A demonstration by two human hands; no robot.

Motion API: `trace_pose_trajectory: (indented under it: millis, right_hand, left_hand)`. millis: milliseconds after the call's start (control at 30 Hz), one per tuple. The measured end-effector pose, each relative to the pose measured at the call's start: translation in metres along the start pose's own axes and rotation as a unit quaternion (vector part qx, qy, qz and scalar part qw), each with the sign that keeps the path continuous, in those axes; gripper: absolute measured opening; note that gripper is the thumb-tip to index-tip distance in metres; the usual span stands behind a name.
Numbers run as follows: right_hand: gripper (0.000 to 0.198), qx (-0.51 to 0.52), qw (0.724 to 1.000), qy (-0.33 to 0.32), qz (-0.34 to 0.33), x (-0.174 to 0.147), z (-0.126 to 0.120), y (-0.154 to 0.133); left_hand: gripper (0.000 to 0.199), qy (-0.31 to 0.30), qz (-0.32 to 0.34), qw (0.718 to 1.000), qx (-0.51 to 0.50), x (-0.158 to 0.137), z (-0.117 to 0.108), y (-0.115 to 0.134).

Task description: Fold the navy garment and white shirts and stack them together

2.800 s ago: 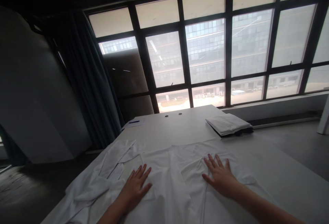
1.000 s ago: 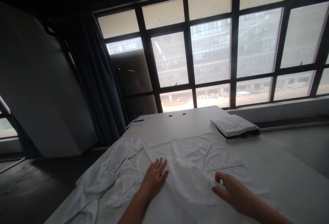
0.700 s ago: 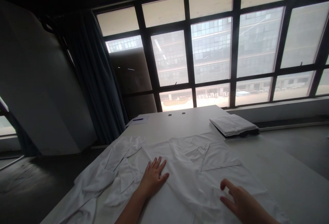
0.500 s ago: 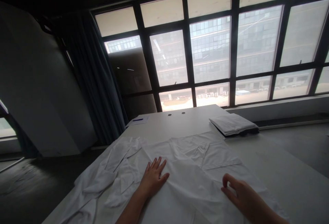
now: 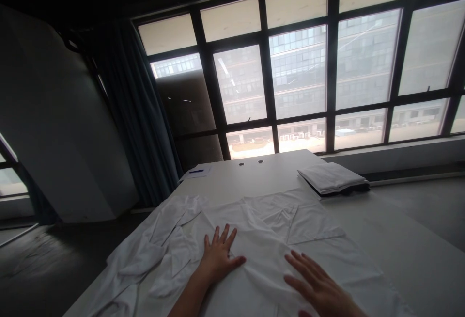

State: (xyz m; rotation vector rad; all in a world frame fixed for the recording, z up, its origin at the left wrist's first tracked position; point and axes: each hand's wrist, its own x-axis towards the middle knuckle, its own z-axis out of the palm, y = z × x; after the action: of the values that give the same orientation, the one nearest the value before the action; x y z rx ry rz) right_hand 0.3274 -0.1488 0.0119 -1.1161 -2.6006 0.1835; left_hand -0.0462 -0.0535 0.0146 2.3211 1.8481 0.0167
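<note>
A white garment (image 5: 267,227), which looks like a shirt or coat, is spread over the near part of the white table. My left hand (image 5: 219,256) lies on the middle of the cloth with its fingers spread. To its right, my right hand (image 5: 317,283) is stretched out flat at the cloth, palm down; whether it presses or just hovers I cannot tell. Creased folds of white cloth (image 5: 145,254), perhaps a sleeve, bunch up at the left. Neither hand grips anything.
A folded stack of white and dark cloth (image 5: 332,179) rests at the table's right edge. Paper with a blue pen (image 5: 196,170) lies at the far left of the table (image 5: 225,181). Behind stand a dark blue curtain (image 5: 141,113) and large windows (image 5: 298,74).
My right hand has moved left over the garment, and its curled fingers have straightened out flat. My left hand has shifted slightly, with its fingers spread wider.
</note>
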Motion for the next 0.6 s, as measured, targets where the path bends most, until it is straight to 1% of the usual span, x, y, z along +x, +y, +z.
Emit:
trace_pose_trajectory:
  millis: [33, 67, 100, 167, 233, 267, 333, 367, 433, 500, 567, 600]
  right_hand:
    - [0.045, -0.013, 0.999, -0.021, -0.048, 0.003, 0.006, -0.001]
    - [0.046, -0.038, 0.995, -0.025, -0.094, 0.006, 0.011, 0.0]
    - [0.047, -0.073, 0.988, -0.01, -0.133, 0.007, 0.016, 0.002]
    - [0.049, -0.152, 0.968, 0.058, -0.191, 0.008, 0.023, 0.008]
    - [0.047, -0.199, 0.948, 0.108, -0.224, 0.006, 0.025, 0.013]
    - [0.044, -0.2, 0.945, 0.114, -0.232, 0.005, 0.024, 0.014]
    - [0.037, -0.159, 0.959, 0.098, -0.216, 0.001, 0.021, 0.014]
    - [0.035, -0.124, 0.971, 0.083, -0.189, -0.001, 0.019, 0.013]
    - [0.024, -0.056, 0.991, 0.063, -0.108, -0.006, 0.017, 0.01]
    - [0.013, -0.022, 0.998, 0.058, -0.028, -0.012, 0.017, 0.007]
    - [0.019, -0.024, 0.997, 0.068, 0.015, -0.016, 0.018, 0.005]
    - [0.023, -0.032, 0.996, 0.079, 0.018, -0.017, 0.019, 0.004]
  left_hand:
    - [0.101, -0.002, -0.002, 1.0, 0.002, -0.001, -0.001, 0.002]
    - [0.101, -0.004, -0.006, 1.0, 0.005, -0.002, -0.002, 0.004]
    - [0.101, -0.006, -0.011, 1.0, 0.009, -0.003, -0.003, 0.006]
    - [0.1, -0.013, -0.021, 1.0, 0.018, -0.009, -0.007, 0.013]
    - [0.1, -0.027, -0.028, 0.999, 0.023, -0.017, -0.012, 0.021]
    - [0.101, -0.039, -0.032, 0.998, 0.025, -0.023, -0.016, 0.024]
    - [0.101, -0.06, -0.033, 0.997, 0.028, -0.032, -0.026, 0.03]
    - [0.096, -0.067, -0.028, 0.997, 0.031, -0.036, -0.033, 0.031]
    - [0.074, -0.064, -0.003, 0.997, 0.037, -0.037, -0.045, 0.032]
    - [0.05, -0.043, 0.026, 0.998, 0.036, -0.03, -0.056, 0.031]
    - [0.037, -0.011, 0.046, 0.999, 0.026, -0.014, -0.061, 0.03]
    - [0.035, 0.009, 0.059, 0.998, 0.019, -0.004, -0.061, 0.031]
